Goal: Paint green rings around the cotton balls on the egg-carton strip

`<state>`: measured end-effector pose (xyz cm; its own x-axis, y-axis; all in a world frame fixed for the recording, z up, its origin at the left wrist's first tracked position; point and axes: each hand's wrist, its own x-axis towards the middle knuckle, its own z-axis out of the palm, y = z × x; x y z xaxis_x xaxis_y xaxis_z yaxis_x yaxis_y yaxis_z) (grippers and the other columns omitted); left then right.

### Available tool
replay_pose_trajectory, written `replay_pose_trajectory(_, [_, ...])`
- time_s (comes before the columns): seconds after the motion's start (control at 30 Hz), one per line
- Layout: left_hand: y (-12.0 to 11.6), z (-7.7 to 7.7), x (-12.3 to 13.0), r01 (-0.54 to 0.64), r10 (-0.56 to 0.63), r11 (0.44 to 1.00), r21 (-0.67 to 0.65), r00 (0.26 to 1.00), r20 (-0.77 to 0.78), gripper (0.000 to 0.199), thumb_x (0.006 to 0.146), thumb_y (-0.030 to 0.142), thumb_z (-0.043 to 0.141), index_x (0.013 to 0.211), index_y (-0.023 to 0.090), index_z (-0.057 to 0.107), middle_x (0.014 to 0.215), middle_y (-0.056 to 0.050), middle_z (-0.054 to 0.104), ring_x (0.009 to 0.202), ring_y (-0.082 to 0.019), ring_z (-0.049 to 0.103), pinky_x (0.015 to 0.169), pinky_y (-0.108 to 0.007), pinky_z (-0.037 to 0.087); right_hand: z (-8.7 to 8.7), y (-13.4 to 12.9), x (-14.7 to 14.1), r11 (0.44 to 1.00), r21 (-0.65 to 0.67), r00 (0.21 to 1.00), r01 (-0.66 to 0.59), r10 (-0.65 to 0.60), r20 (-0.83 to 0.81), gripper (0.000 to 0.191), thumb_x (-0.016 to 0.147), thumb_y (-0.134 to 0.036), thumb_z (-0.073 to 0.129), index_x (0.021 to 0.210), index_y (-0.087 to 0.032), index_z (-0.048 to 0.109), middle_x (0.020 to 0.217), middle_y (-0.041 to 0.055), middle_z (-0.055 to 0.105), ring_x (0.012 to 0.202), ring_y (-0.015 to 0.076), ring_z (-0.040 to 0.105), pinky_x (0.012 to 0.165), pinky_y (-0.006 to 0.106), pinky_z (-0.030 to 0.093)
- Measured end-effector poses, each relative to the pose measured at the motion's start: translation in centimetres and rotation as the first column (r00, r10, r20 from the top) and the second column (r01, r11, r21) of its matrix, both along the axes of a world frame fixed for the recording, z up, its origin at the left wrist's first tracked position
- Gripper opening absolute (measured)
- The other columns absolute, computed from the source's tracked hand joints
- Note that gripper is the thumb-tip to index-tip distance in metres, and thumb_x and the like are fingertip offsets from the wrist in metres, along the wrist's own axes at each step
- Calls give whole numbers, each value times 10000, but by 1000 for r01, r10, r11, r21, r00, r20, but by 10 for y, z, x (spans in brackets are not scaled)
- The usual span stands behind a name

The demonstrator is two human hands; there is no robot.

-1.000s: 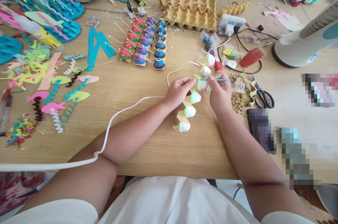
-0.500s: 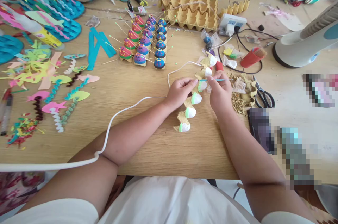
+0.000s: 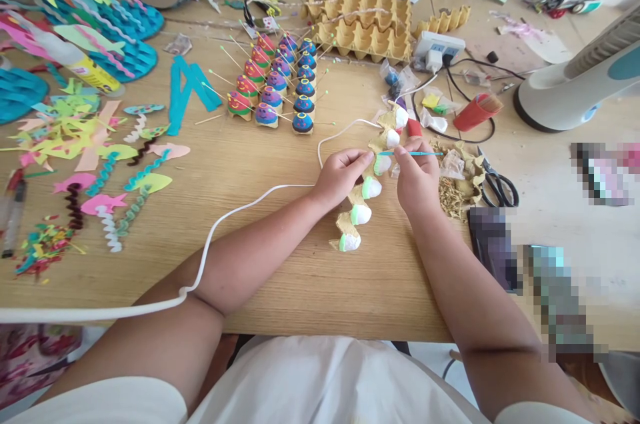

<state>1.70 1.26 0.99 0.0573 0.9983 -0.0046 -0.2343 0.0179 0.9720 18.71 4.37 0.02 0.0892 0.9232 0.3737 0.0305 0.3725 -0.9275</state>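
Observation:
A strip of egg carton (image 3: 359, 195) with several white-coated cups lies in front of me; the nearer cups carry a light green band along one edge. My left hand (image 3: 341, 175) pinches the strip's left side near its middle. In my right hand (image 3: 418, 174) is a thin blue clay tool (image 3: 425, 154), held between thumb and fingers. Its tip touches, or is very close to, the green band on the cup (image 3: 382, 164) beside my left thumb. The two farthest cups (image 3: 393, 137) look white without green.
Rows of painted egg-cup figures (image 3: 270, 96) with thin sticks stand ahead, before egg trays (image 3: 370, 24). Paper fish (image 3: 103, 203) and scraps lie left. Scissors (image 3: 499, 184), a red tube of sticks (image 3: 477, 111), a power strip (image 3: 440, 47) and a phone (image 3: 493, 247) are right. A white cable (image 3: 240, 207) crosses my left arm.
Both hands hold nearly the same pose on the strip and tool. The view has shifted very slightly; nothing else has visibly moved.

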Motion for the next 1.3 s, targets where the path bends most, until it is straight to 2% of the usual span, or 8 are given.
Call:
replay_pose_trajectory(0.27, [3,-1,0,-39,40,999,-38,999,36,405,843,591,846,788,196,778,647,36,564,613,-107,492,572,-241,392,3,-4,0,996,87,996,-1,-8,93,470,839,-666,839,792,-258,612,969,9,546,977,209,610,1029,468,554])
replay_pose_trajectory(0.57, [2,1,1,-50,52,998,-27,995,88,371,868,515,842,729,189,730,649,34,533,614,-99,463,575,-234,376,-2,-3,5,990,142,987,-25,2,162,351,915,-584,803,848,-271,660,1027,35,544,1135,254,612,1126,545,519])
replay_pose_trajectory(0.77, [2,0,1,-52,53,999,-16,995,81,403,871,529,841,703,191,702,646,33,524,619,-104,464,586,-240,380,-3,-2,5,992,123,987,0,-20,160,366,909,-602,805,854,-269,661,1015,36,559,1105,252,627,1124,557,544])
replay_pose_trajectory(0.9, [1,1,0,-53,54,999,-13,996,75,410,864,538,847,701,191,702,625,37,505,604,-102,446,574,-241,369,-5,-1,6,987,157,977,19,-51,207,364,928,-615,779,878,-273,664,1001,36,551,1055,244,628,1073,537,571])
replay_pose_trajectory(1.07, [1,2,1,-56,57,998,-13,995,83,375,866,511,843,722,184,726,648,33,550,614,-100,480,575,-232,384,-6,-1,5,986,167,972,4,-43,231,316,957,-582,757,993,-275,696,1031,52,566,1098,256,645,1025,506,600])
replay_pose_trajectory(1.3, [1,3,1,-61,65,996,-67,996,59,328,894,471,821,749,185,749,659,33,566,597,-96,477,565,-230,384,-1,-3,3,991,137,988,0,-21,154,320,935,-575,781,965,-269,693,1040,43,569,1084,240,633,1025,494,591])
